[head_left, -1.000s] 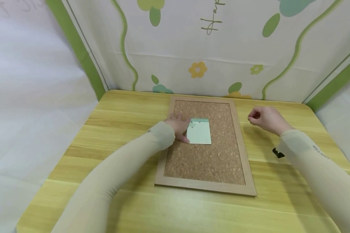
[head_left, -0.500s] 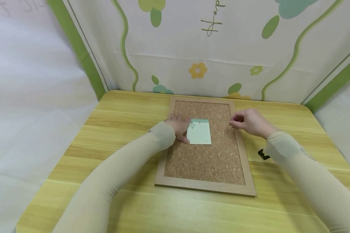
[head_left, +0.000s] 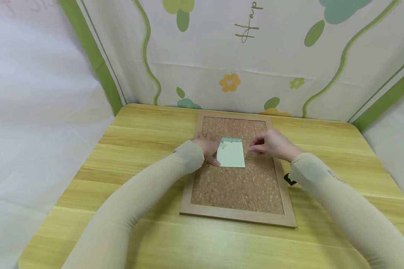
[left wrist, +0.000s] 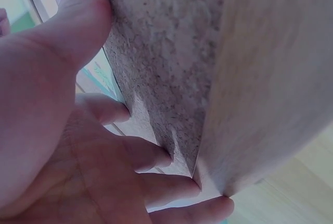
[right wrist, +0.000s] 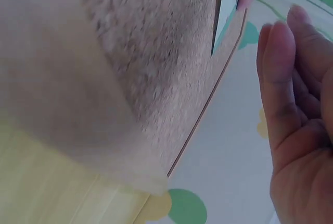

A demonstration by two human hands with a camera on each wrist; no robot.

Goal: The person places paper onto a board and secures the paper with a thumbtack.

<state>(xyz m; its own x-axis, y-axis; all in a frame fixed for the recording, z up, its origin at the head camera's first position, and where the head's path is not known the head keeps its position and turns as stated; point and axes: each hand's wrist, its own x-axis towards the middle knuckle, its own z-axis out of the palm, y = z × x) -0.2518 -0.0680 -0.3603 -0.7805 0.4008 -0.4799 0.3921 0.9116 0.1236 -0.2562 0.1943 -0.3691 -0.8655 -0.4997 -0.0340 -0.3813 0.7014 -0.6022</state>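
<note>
A cork board (head_left: 235,190) with a pale wooden frame lies on the table. On its cork rests a small white paper card (head_left: 232,156) with a green top strip. My left hand (head_left: 207,146) has its fingers spread over the card's left edge and the board's left side. Just right of the card, above the cork, is my right hand (head_left: 272,144), thumb and fingertips drawn together. In the right wrist view, the right hand's fingertips (right wrist: 279,52) hide whatever may be between them.
The yellow wood-grain table (head_left: 148,149) extends around the board. Behind it hangs a white cloth (head_left: 188,52) printed with flowers and vines. A small dark piece (head_left: 289,179) shows beside the right sleeve.
My right hand has moved left, from beyond the board's right edge to beside the card. The left hand, card and board have stayed in place.
</note>
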